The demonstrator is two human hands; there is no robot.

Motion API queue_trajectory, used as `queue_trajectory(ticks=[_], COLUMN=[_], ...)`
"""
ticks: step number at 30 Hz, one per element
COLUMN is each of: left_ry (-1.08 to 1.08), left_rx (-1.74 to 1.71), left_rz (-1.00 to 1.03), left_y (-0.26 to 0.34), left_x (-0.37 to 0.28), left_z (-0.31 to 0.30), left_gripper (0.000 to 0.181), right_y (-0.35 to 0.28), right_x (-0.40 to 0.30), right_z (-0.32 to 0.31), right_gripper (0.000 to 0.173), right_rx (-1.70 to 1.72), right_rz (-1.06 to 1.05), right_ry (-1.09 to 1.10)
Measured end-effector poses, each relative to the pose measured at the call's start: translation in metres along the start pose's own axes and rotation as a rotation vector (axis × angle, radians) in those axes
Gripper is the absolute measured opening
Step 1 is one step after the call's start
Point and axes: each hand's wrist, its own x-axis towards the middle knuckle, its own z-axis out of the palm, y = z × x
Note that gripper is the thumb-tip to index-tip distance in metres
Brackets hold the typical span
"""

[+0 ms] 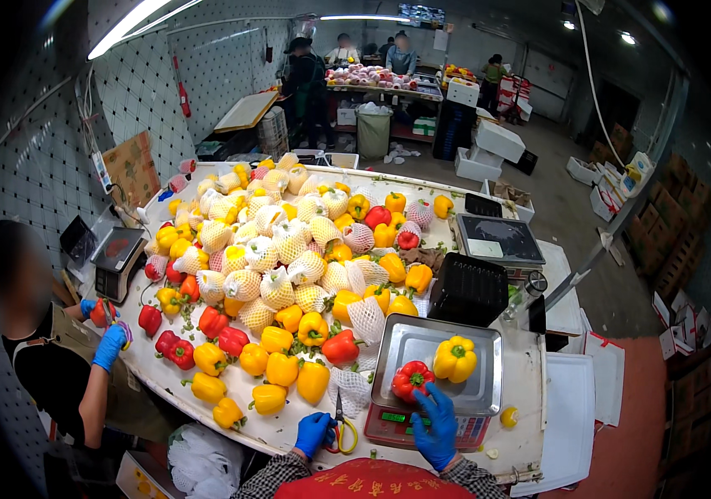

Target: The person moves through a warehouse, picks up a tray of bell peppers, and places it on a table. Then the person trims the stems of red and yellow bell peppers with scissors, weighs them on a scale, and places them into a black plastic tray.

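My right hand [436, 427], in a blue glove, has its fingers spread at the near side of a red bell pepper [413, 380]. That pepper and a yellow bell pepper [454, 359] rest on the steel pan of a digital scale [486, 399]. My left hand [316, 433], also gloved in blue, lies at the near table edge with scissors [346, 430], their blades pointing away from me; its fingers are curled by the handles. Loose yellow peppers [313, 382] and red peppers [341, 347] lie beyond, before a heap of peppers in foam nets [277, 287].
A co-worker [43, 349] at the left handles a red pepper and scissors. Black baskets [467, 288] and a second scale [500, 240] stand beyond my scale. White foam boxes [564, 411] are at the right, and a bag of foam nets [205, 461] hangs below the near edge.
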Motion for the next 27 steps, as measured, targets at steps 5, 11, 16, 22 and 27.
queue_trajectory(ticks=[5, 11, 16, 22, 27], left_ry=[0.01, 0.008, 0.002, -0.008, -0.046], left_rx=[0.002, 0.005, 0.027, 0.002, 0.035], left_rz=[-0.001, 0.01, 0.012, 0.005, 0.016], left_y=[0.01, 0.005, 0.007, 0.002, -0.003], left_x=[-0.008, -0.004, -0.005, -0.002, -0.005], left_z=[0.005, 0.003, 0.003, 0.0, -0.004], left_gripper=[0.03, 0.031, 0.033, 0.032, 0.029], right_y=[0.026, 0.082, 0.151, 0.195, 0.189], right_x=[0.005, -0.012, -0.061, -0.102, -0.117], right_z=[-0.028, -0.07, -0.077, -0.064, -0.054], right_gripper=[0.053, 0.049, 0.044, 0.039, 0.037], right_rx=[-0.121, -0.153, -0.061, 0.216, 0.255], right_rz=[0.095, 0.359, 0.552, 0.705, 0.677], right_ry=[0.177, 0.395, 0.489, 0.544, 0.564])
